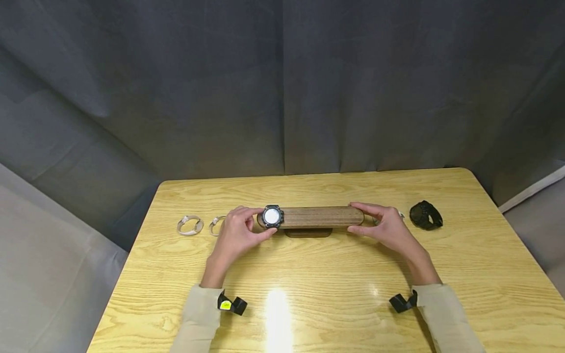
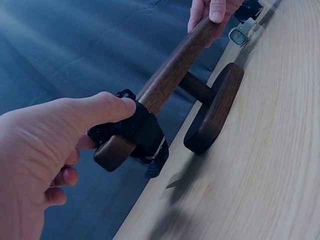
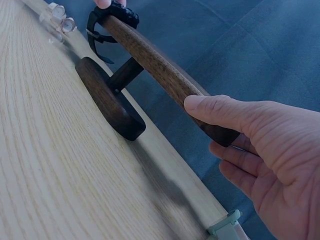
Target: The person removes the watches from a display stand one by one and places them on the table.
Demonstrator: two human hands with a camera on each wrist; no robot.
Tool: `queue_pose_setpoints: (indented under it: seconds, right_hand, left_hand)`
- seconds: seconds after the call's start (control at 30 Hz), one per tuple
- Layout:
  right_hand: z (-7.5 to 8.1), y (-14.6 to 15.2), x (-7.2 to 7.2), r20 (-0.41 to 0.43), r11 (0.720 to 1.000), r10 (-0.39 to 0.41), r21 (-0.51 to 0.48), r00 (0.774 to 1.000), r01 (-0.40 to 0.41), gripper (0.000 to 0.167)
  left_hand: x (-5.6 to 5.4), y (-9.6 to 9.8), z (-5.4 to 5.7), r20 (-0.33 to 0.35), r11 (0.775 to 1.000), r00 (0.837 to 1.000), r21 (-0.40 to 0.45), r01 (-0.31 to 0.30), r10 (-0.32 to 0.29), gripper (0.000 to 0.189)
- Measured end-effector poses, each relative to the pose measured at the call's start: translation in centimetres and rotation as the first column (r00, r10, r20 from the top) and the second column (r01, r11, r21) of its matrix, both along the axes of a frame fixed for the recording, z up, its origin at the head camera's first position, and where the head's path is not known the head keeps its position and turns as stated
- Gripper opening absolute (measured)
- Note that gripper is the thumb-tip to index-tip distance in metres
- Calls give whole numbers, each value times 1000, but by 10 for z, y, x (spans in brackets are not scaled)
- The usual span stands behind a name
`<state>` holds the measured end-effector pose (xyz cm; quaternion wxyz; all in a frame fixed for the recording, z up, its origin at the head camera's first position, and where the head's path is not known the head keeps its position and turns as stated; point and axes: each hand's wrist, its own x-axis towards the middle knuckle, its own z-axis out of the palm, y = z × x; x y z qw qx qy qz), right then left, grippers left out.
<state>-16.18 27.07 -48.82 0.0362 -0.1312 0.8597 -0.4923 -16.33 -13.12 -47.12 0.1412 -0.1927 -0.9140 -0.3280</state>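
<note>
A dark wooden watch stand [image 1: 318, 217] stands on the table, its long bar raised on a short post above a rounded base [image 2: 215, 112]. Around the bar's left end is a black watch [image 1: 271, 215] with its bright dial facing up. My left hand [image 1: 238, 229] pinches this watch between thumb and fingers. At the other end, my right hand [image 1: 390, 228] grips the bar, thumb on the near side and fingers on the far side. In the right wrist view the black watch's strap [image 3: 95, 37] hangs below the bar, its loose end dangling.
Two light-strapped watches, one farther left [image 1: 190, 225] and one partly behind my left hand [image 1: 216, 225], lie on the table [image 1: 326, 294]. A pale green watch [image 2: 238, 36] is beside my right hand, and another black watch [image 1: 425, 215] lies farther right. Dark curtain [image 1: 282, 88] hangs behind.
</note>
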Motion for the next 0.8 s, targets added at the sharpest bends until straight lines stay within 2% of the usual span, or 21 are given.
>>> queue_pose_setpoints:
  seconds: [0.27,0.8]
  right_hand:
    - [0,0,0,9,1000,0,-11,1000,0,66]
    - [1,0,0,2,1000,2,-11,1000,-2,65]
  left_hand:
    - [0,-5,2,84,996,996,91,21,-29,54]
    - [-1,-12,6,107,998,994,62,13,-19,55]
